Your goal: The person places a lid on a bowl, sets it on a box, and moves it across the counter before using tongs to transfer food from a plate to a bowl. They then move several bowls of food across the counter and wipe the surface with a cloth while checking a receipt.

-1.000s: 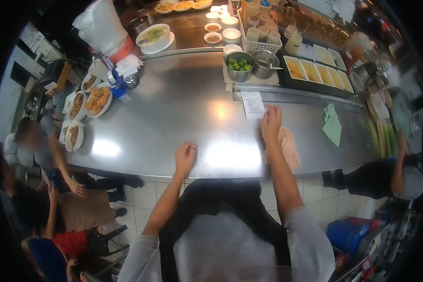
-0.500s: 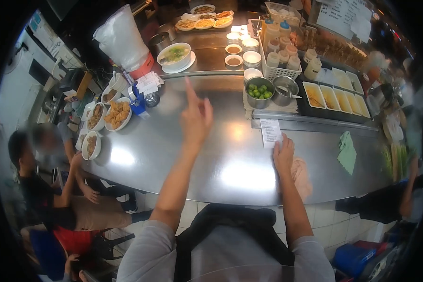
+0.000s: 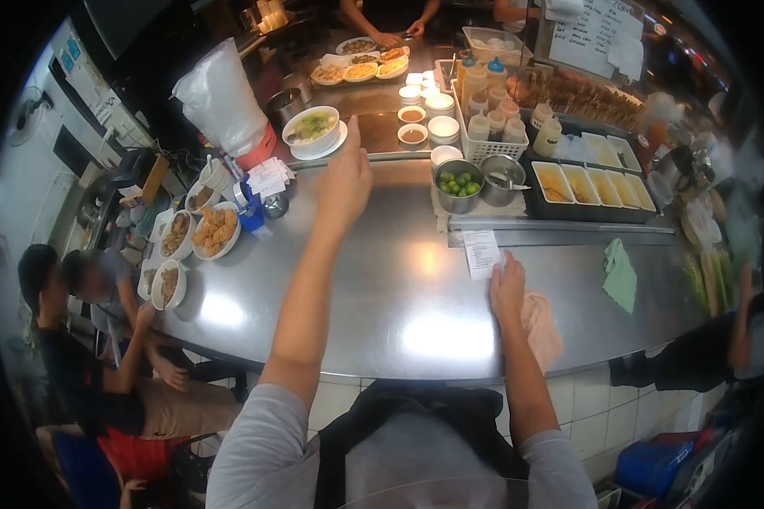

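My left hand (image 3: pixel 345 182) reaches out over the steel counter, index finger stretched forward. Its fingertip is right at the right edge of the white saucer (image 3: pixel 338 142) under a bowl of soup (image 3: pixel 311 125) with green garnish. Nothing shows inside that hand. My right hand (image 3: pixel 507 287) rests on the counter with its fingers closed at the lower right corner of a printed receipt (image 3: pixel 482 253). A peach cloth (image 3: pixel 541 327) lies beside my right wrist.
Bowls of fried food (image 3: pixel 216 230) stand at the left, near two people. Limes in a metal pot (image 3: pixel 458 184), sauce bottles in a white basket (image 3: pixel 494 151) and a tray of containers (image 3: pixel 581 182) line the back right. A green cloth (image 3: pixel 619 276) lies right.
My left hand has moved forward to the saucer's edge. My right hand stays at the receipt. The view has shifted slightly, and another person's hands now show at the far side.
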